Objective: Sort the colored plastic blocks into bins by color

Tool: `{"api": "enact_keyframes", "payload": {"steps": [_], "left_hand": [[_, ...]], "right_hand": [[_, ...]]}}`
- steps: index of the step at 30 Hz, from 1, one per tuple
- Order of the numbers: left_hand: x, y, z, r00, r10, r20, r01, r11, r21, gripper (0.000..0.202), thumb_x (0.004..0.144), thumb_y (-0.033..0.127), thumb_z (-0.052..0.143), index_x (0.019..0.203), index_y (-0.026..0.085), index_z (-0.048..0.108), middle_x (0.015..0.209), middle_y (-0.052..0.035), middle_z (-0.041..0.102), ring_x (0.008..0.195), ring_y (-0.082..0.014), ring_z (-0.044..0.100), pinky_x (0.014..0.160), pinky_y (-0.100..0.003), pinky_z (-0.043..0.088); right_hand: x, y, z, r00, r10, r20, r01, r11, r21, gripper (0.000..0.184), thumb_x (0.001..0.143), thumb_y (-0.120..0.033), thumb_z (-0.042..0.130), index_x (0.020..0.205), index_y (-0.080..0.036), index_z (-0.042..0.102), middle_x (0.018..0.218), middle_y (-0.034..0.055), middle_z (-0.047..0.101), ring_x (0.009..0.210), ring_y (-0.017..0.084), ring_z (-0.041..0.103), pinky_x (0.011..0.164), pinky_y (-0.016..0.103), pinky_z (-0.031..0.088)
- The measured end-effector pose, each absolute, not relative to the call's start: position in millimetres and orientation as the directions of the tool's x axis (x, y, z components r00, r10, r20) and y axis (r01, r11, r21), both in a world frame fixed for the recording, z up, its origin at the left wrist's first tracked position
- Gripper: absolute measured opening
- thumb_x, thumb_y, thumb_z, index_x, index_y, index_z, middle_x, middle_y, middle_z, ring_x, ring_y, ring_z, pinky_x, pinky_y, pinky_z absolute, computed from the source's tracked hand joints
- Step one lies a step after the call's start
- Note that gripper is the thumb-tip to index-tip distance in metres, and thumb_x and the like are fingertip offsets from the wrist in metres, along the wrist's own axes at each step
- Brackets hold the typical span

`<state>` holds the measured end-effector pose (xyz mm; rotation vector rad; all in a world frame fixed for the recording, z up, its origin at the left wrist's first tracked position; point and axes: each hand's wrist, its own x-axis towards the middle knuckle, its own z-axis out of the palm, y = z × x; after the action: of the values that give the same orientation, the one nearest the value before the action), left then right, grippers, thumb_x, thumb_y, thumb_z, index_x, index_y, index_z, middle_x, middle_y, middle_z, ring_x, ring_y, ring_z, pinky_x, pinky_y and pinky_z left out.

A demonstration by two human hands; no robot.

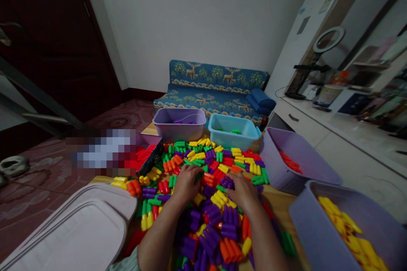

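Observation:
A heap of tube-shaped plastic building blocks (pixel 208 245) in purple, green, yellow, orange and red spreads across the wooden table (pixel 280 203). Over the middle of it, my left hand (pixel 188 182) curls its fingers around a green block (pixel 199 176) near the fingertips; part of the grip is hidden. To its right, my right hand (pixel 242 189) has its fingers closed on a purple block (pixel 227 183). Orange and red blocks lie between the hands. Yellow blocks (pixel 219 199) sit just below my right fingertips.
A purple bin (pixel 179 131) holding purple blocks and a blue bin (pixel 233 137) holding green ones stand behind the heap. At right are a bin (pixel 273 169) with orange-red blocks and a bin (pixel 318 224) with yellow ones. Left are a box (pixel 155 156) of red blocks and pale lids (pixel 89 237).

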<state>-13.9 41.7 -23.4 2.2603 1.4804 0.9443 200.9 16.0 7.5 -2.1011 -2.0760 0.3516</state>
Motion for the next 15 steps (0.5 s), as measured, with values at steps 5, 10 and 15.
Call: {"api": "enact_keyframes", "payload": {"steps": [5,10,15], "left_hand": [[-11.9,41.0,-20.8,0.252,0.871,0.421,0.641,-0.477,0.602,0.050,0.065,-0.005,0.048,0.105,0.016,0.068,0.105,-0.0083,0.068,0.103,-0.0224,0.057,0.092,-0.037,0.045],[-6.4,35.2,-8.9,0.356,0.813,0.462,0.554,-0.581,0.596,0.034,0.078,0.011,0.056,0.108,0.019,0.067,0.107,-0.0072,0.068,0.102,-0.0221,0.058,0.092,-0.037,0.045],[-4.7,33.8,-7.8,0.435,0.812,0.389,0.566,-0.582,0.583,0.029,0.079,0.013,0.058,0.104,0.021,0.070,0.101,-0.0071,0.068,0.096,-0.0222,0.059,0.087,-0.035,0.046]], "right_hand": [[197.0,13.6,12.2,0.026,0.998,-0.054,0.946,-0.042,-0.322,0.045,0.070,-0.025,0.065,0.115,-0.023,0.064,0.111,0.0088,0.067,0.099,0.024,0.064,0.081,0.030,0.044],[193.0,14.4,14.4,0.037,0.999,-0.030,0.926,-0.046,-0.376,0.030,0.072,-0.017,0.057,0.100,-0.022,0.067,0.097,0.0055,0.072,0.090,0.021,0.066,0.073,0.028,0.042],[193.1,17.7,20.2,0.130,0.991,0.039,0.858,-0.092,-0.505,0.025,0.079,-0.029,0.057,0.100,-0.019,0.065,0.093,0.0070,0.070,0.086,0.021,0.064,0.073,0.029,0.043]]}}
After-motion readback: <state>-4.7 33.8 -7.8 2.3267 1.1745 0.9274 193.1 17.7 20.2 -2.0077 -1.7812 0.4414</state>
